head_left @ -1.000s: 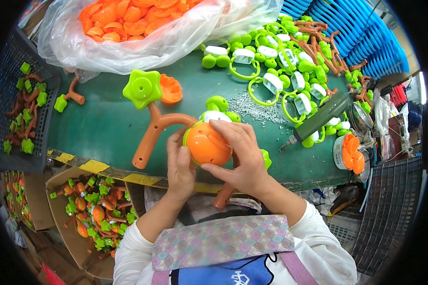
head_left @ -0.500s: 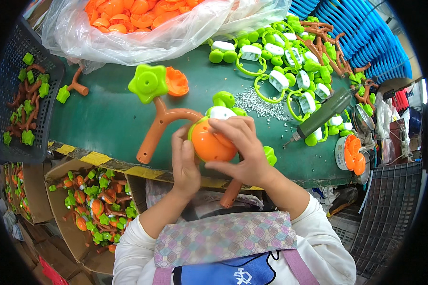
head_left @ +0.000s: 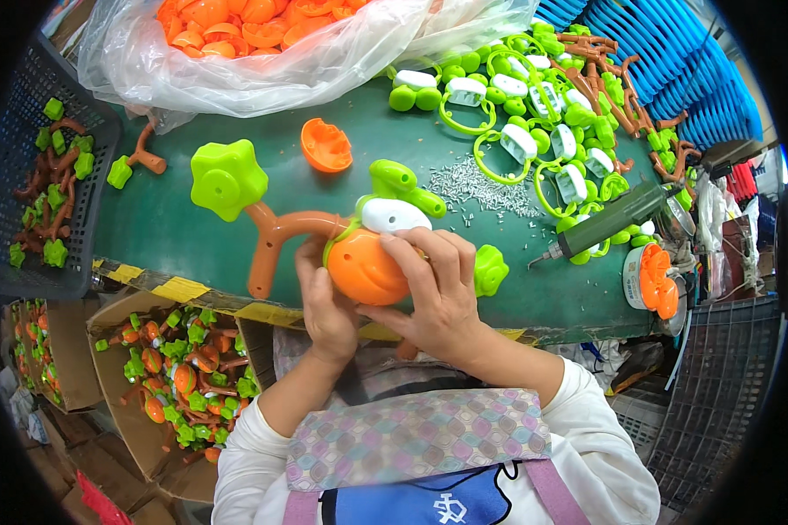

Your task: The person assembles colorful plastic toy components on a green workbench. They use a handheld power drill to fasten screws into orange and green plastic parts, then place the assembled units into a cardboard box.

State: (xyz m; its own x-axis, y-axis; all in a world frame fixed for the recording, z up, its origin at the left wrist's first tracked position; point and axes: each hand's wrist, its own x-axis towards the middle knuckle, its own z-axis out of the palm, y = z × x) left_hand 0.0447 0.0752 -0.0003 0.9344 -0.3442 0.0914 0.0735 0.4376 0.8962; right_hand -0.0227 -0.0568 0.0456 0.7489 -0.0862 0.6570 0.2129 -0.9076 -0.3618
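Green work surface (head_left: 175,227), its near edge banded with yellow tape, crosses the person's front. Left hand (head_left: 328,306): rises from the lower edge, fingers upright and curled partway, cupping the left side of an orange-domed toy (head_left: 363,267). Right hand (head_left: 438,293): enters from the lower right, fingers bent over the dome, thumb stretched below it, the gap between filled by the toy. Toy: held between both hands just above the near edge, a brown forked branch (head_left: 271,241) with a green star-shaped knob (head_left: 229,179) extending leftward. Containers, left to right: dark lattice crate (head_left: 101,188), holding brown branches with green ends; cardboard box (head_left: 184,483), below the table edge, heaped with orange, green and brown toys; clear plastic bag (head_left: 341,79), filled with orange half-shells (head_left: 263,22); small white tub (head_left: 632,280), holding orange pieces (head_left: 657,280), near a dark green power screwdriver (head_left: 608,220).
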